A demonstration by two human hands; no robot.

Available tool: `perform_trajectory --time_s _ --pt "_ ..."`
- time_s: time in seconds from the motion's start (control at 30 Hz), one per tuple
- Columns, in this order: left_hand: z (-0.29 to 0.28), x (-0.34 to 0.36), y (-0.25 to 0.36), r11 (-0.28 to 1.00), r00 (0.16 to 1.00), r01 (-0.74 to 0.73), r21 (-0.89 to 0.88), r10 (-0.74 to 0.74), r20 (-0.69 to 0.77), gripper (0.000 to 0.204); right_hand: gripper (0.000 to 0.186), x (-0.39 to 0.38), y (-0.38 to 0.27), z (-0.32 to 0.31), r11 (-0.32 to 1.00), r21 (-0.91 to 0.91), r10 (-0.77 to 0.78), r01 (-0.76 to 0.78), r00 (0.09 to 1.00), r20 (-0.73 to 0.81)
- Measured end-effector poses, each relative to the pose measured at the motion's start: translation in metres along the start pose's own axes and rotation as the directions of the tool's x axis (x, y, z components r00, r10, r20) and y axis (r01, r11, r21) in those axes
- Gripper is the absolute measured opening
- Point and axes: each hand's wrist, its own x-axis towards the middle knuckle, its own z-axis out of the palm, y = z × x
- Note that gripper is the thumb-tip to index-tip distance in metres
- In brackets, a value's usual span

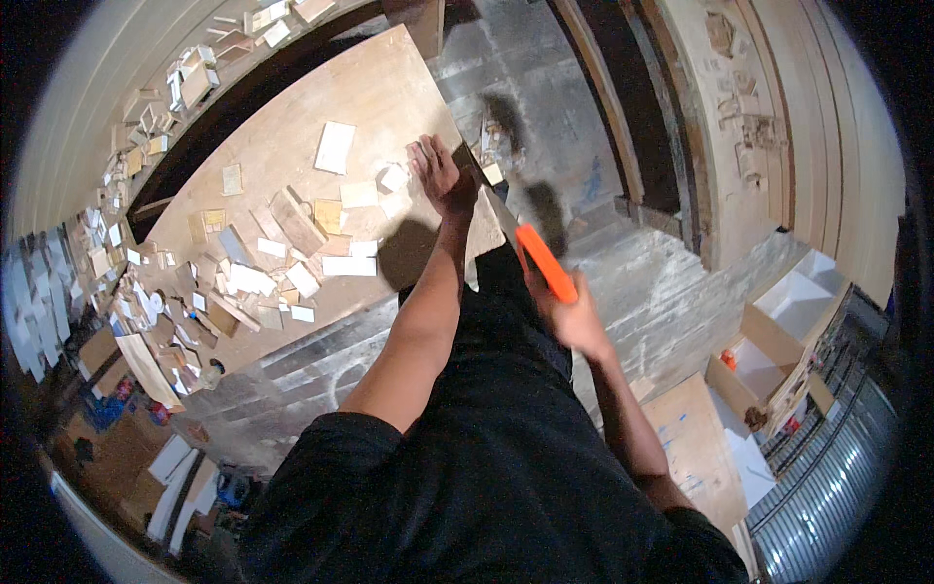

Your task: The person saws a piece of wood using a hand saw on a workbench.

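Observation:
My left hand [443, 175] rests flat, fingers spread, on the near edge of a wooden table [389, 83], next to small white and pale wood offcuts [392, 180]. My right hand [579, 316] hangs beside my body, shut on a long flat orange tool [545, 263] that points up toward the table's corner. My dark-clothed torso fills the lower middle of the view.
Several wood scraps and white tiles [282, 263] litter the table's left half. More offcuts lie along a ledge [156, 127] at the left. Open cardboard boxes [788, 311] and a board [696, 448] sit at the right on the grey floor.

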Motion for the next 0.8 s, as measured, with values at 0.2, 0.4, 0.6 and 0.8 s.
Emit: perform_trajectory --time_s 0.2,0.4,0.6,0.8 --pt "0.002 0.000 0.003 0.995 1.000 0.011 0.102 -0.013 0.024 0.077 0.045 0.078 0.014 0.021 0.994 0.001 -0.105 0.105 0.994 0.040" --pt "-0.008 -0.014 0.006 0.998 0.996 0.001 0.058 -0.006 0.091 0.083 0.043 0.029 0.030 0.033 0.988 0.054 -0.140 0.143 0.988 -0.058" --pt "-0.014 -0.009 0.005 0.999 0.998 -0.011 -0.036 0.013 0.054 0.080 0.044 0.059 0.014 0.019 0.996 0.004 -0.086 0.086 0.995 0.049" --pt "-0.002 -0.006 -0.004 0.947 0.997 -0.049 0.316 0.031 0.064 0.073 0.046 0.072 0.020 0.037 0.997 0.042 -0.074 0.070 0.994 0.082"
